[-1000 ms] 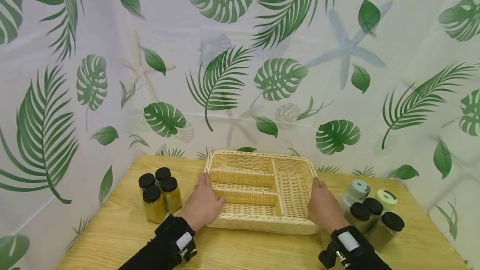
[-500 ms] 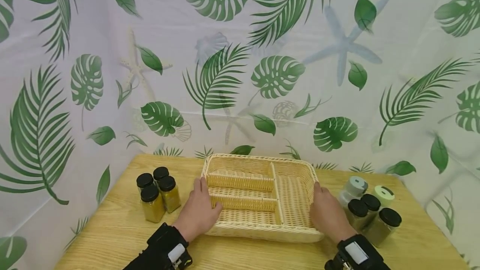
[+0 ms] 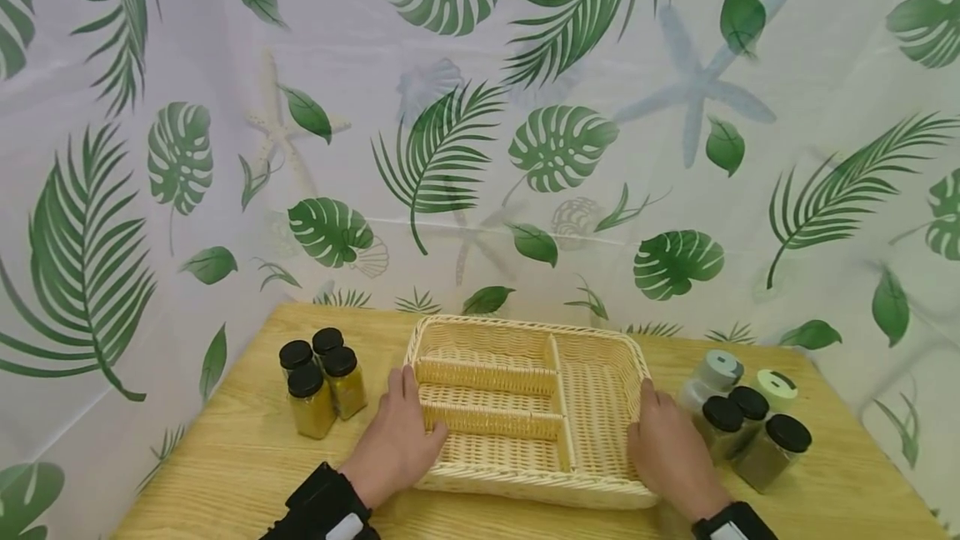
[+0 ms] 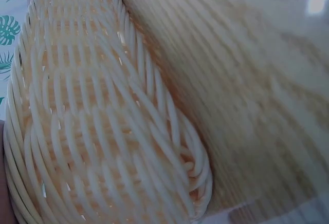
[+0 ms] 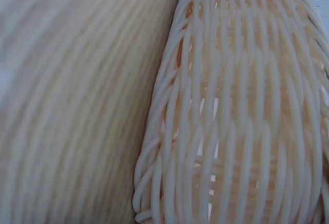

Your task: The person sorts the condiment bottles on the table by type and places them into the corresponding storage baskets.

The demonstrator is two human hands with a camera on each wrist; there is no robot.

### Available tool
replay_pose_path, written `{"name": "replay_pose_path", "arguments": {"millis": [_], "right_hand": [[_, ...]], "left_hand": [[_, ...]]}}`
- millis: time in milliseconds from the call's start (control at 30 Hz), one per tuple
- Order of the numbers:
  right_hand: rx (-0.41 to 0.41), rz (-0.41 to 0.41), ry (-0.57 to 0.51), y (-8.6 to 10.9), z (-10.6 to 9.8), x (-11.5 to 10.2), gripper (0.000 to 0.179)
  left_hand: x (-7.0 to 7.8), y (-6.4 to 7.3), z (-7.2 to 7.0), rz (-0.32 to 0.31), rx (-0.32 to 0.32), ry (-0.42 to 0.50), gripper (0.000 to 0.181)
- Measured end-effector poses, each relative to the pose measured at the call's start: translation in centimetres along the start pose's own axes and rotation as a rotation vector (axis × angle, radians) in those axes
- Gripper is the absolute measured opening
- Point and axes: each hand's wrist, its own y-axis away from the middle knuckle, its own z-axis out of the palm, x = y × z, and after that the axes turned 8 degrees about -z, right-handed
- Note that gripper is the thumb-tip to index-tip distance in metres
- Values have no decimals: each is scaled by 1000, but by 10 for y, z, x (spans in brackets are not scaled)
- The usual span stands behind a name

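A pale wicker basket (image 3: pixel 525 480) with dividers sits on the table between both hands. One long divider sets off a right compartment, and two crosswise ones split its left side into three. My left hand (image 3: pixel 396 438) grips the left wall, thumb over the rim near the front corner. On the opposite wall, my right hand (image 3: pixel 670 450) holds the rim, its thumb on the inner side. The left wrist view is filled by the basket's woven outer wall (image 4: pixel 92 106) beside the wood. Much the same weave (image 5: pixel 241 106) fills the right wrist view. Fingers under the rim are mostly hidden.
Several black-lidded jars (image 3: pixel 312 411) with yellow contents stand at the left of the wooden table (image 3: pixel 240 457). To the right are black-lidded jars (image 3: pixel 772 452) with darker contents and containers with pale lids (image 3: pixel 722 369). A leaf-patterned cloth (image 3: pixel 465 148) hangs behind the table.
The basket has slid toward the front of the table, with both hands moving along on its sides. The jars keep their places; the head view shifts slightly.
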Motion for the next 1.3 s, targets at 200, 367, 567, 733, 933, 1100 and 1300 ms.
{"name": "replay_pose_path", "arguments": {"millis": [200, 367, 567, 733, 933, 1100, 1300], "right_hand": [[-65, 52, -41, 11, -2, -3, 62], [-79, 58, -47, 17, -4, -6, 62], [-94, 53, -60, 24, -6, -9, 62], [-76, 55, -45, 30, -7, -12, 62], [-79, 54, -53, 34, -7, -14, 62], [-94, 59, -68, 35, -7, -13, 63], [-88, 60, -68, 37, -8, -14, 63]], "left_hand": [[1, 11, -2, -5, -34, 26, 87], [-1, 21, -3, 14, -31, 26, 88], [-3, 30, -4, 18, -36, 9, 88], [-3, 35, -4, 19, -46, 7, 87], [-3, 40, -4, 32, -35, 10, 87], [-4, 42, -3, 17, -41, 10, 89], [-3, 43, -3, 17, -44, 18, 89]]}}
